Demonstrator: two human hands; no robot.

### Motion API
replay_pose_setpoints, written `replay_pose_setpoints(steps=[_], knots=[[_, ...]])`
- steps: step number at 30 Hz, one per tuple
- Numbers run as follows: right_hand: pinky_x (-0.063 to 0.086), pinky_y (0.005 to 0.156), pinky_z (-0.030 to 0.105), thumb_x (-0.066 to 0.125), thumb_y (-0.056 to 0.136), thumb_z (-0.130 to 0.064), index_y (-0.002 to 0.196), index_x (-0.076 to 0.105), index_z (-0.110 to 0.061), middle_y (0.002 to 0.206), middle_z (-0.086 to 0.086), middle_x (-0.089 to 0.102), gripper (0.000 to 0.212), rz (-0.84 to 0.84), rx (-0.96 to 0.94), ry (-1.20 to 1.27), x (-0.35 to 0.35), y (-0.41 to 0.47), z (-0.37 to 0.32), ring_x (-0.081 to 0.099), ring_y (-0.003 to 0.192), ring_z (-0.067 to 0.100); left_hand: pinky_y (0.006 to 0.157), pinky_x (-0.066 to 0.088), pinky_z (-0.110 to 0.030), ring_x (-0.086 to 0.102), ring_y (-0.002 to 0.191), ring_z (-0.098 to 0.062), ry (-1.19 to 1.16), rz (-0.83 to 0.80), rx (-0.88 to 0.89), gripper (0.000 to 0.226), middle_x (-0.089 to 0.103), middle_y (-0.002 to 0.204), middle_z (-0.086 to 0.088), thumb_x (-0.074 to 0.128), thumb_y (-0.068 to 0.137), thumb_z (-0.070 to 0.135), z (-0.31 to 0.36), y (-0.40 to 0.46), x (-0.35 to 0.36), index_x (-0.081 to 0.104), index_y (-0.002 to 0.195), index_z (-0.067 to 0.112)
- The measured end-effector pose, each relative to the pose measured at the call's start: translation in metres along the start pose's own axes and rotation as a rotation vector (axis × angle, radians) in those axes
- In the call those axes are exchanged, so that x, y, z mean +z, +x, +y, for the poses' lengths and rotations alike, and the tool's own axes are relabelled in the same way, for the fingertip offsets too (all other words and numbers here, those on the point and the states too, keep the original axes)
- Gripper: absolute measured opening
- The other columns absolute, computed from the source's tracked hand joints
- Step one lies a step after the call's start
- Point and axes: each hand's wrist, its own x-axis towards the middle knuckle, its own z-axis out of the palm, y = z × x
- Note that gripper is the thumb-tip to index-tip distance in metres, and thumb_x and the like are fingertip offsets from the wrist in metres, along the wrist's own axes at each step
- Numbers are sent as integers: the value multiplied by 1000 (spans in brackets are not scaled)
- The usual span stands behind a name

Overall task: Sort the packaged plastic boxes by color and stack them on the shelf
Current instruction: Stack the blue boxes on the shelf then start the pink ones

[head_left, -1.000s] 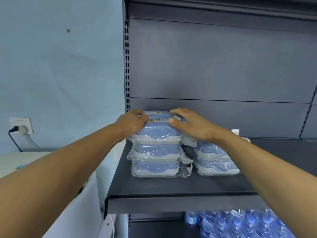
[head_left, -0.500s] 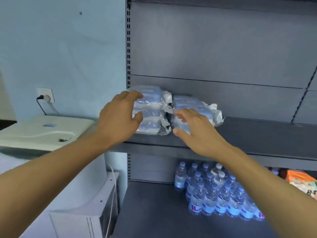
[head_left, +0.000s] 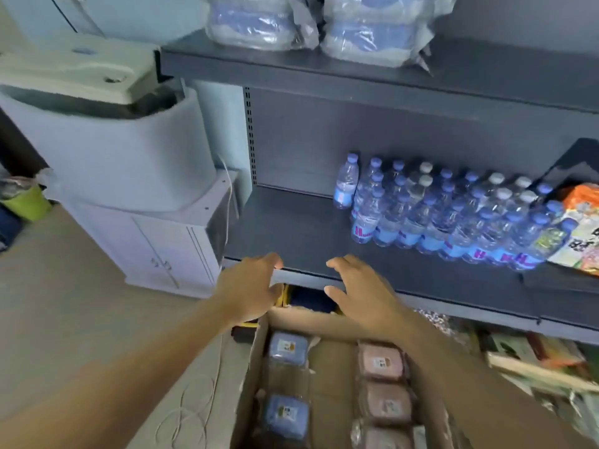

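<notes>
Above the cardboard box (head_left: 259, 348), both hands (head_left: 249, 286) (head_left: 359, 293) empty, fingers spread

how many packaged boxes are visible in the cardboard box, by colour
blue boxes: 2
pink boxes: 3, the lowest one cut off by the frame edge
total: 5 visible in the cardboard box

Bottles: I see water bottles (head_left: 447, 215) massed on the middle shelf, right.
Snacks: orange packet (head_left: 580, 231) beside them.
Cabinet: white cabinet (head_left: 168, 251), left.
</notes>
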Motion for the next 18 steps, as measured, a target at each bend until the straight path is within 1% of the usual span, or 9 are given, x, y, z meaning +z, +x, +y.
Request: replay_pose_setpoints(steps=[3,5,7,11,15,18], knots=[[40,98,37,45,96,-26,130,45,-16,131,3,46,36,-129,83,-24,55,-13,20,44,123,24,87,49,-38,58,110,-25,-16,-129,-23,33,63,118,-1,50,89,32,-20,-3,59,49,121,24],[40,98,36,43,97,-26,133,43,-16,134,2,44,38,-192,123,-30,83,-22,32,44,123,22,87,50,-40,59,109,-24,-30,-203,-24,39,63,117,-2,50,89,31,-31,-9,90,46,127,23],[41,98,34,45,97,-27,135,41,-18,137,0,44,40,-257,195,11,117,-28,44,45,123,20,87,50,-38,59,109,-22,-35,-270,-32,46,62,120,-1,50,91,30,-44,-12,125,40,135,21],[45,95,38,48,97,-27,132,43,-17,134,3,47,37,-373,286,60,180,-39,62,49,120,22,87,49,-35,58,110,-24,-74,-356,-31,42,61,121,-3,54,90,27,-63,-18,191,43,130,21],[44,96,37,49,96,-23,134,43,-16,134,5,48,38,-437,325,102,241,-47,81,50,119,23,87,48,-35,57,113,-25,-69,-443,-49,46,59,124,-2,57,89,26,-77,-21,259,41,131,22],[48,91,39,50,96,-23,133,43,-17,129,5,51,37,-472,328,114,282,-47,97,55,111,23,90,47,-36,53,118,-25,-19,-531,-69,57,53,131,-2,63,86,27,-87,-18,314,37,137,23]])
